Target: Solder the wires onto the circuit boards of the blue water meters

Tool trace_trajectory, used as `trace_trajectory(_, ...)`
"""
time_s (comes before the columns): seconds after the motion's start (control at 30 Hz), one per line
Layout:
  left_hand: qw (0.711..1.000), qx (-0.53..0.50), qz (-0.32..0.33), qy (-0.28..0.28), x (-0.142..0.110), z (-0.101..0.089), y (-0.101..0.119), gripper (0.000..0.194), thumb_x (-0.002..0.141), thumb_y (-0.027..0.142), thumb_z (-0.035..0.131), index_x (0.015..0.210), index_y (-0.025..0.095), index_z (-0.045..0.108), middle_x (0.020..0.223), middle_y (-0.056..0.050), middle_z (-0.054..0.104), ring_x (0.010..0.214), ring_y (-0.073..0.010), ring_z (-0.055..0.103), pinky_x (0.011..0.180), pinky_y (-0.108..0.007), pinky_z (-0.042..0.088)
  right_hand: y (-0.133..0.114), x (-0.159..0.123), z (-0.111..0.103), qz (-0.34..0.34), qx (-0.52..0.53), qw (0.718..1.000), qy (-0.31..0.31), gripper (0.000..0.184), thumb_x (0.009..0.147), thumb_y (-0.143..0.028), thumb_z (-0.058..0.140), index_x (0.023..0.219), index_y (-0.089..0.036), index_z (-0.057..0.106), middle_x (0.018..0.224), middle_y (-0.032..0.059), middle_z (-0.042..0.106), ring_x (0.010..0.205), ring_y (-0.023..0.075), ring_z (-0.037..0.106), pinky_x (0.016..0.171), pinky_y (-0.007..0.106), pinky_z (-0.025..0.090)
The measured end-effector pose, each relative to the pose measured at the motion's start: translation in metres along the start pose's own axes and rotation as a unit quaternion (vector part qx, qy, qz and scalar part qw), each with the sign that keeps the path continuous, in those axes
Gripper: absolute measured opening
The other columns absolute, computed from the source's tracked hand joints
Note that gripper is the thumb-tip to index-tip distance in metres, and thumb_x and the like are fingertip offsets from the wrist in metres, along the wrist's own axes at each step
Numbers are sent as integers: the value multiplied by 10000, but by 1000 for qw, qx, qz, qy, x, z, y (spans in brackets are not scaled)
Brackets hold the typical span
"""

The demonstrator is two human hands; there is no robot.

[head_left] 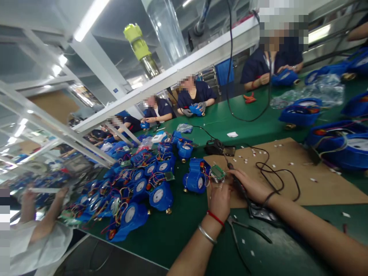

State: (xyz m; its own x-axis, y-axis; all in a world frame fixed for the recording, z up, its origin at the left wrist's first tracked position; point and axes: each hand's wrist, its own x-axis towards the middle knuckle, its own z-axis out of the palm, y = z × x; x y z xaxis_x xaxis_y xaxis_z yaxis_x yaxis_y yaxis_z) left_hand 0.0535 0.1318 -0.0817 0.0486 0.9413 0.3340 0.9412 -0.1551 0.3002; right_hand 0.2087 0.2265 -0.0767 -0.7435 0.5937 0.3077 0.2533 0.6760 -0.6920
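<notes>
Looped cable (299, 189) crowds the right hand (247, 184); green tabletop (273, 128) beyond the cardboard (313, 176) leaves passage.

We wear a thin red cord bracelet (215, 217) round our left wrist (213, 225) and, farther up the arm, a smooth silver bangle (206, 235); both our hands (220, 199) and forearms (310, 225) are bare.

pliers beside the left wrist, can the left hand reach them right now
Likely yes: the pliers lie near the left hand, with nothing seen covering them, though it would first have to leave the green circuit board.
</notes>
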Motion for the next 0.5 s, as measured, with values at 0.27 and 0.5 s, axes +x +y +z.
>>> trace_trajectory(0.27, 997, -69, -15, 32, -7, -10, -12, 164, 910, 123, 423, 987, 173, 558, 1072, -91, 557, 1020, -192, 548, 882, -346, 479, -2, -1, -3, -12, -5, 1000, 7, 690, 707, 50, 411, 1353, -184, 347, 1281, 152, 426, 1144, 246, 517, 930, 387, 447)
trace_trajectory(0.5, 996, -80, -22, 45, -5, -14, -18, 157, 892, 101, 455, 910, 171, 595, 955, -65, 590, 925, -179, 575, 826, -326, 480, -4, 0, -11, -11, 21, 997, 69, 518, 804, -66, 464, 1300, -206, 418, 1195, 120, 503, 1052, 239, 553, 900, 384, 456)
